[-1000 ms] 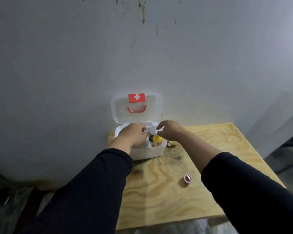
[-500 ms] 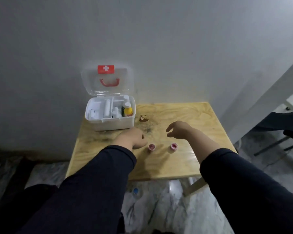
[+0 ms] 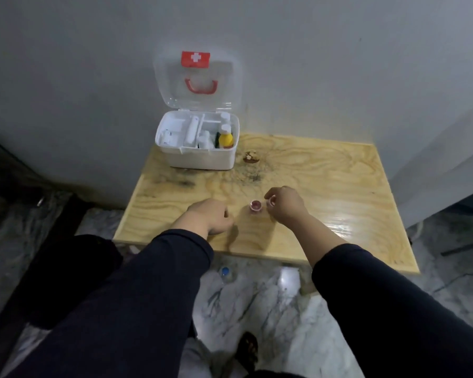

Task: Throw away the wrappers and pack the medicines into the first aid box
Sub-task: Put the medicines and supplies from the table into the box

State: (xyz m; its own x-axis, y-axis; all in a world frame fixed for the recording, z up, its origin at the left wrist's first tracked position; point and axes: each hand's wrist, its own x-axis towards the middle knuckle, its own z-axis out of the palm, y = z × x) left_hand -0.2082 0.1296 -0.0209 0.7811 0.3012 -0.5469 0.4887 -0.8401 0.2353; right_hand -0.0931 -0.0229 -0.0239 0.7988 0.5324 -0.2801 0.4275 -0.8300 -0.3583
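Pinched one small pink-lidded pot (image 3: 271, 201) in right hand (image 3: 286, 205) fingers, left hand (image 3: 210, 217) curled empty, second pot (image 3: 256, 206) on table (image 3: 339, 192); best carried level to open first aid box (image 3: 200, 143).

My single head-worn camera looks forward and steeply down from above the wooden table (image 3: 325, 192), close over both hands; beyond the left hand (image 3: 208, 218), a wall.
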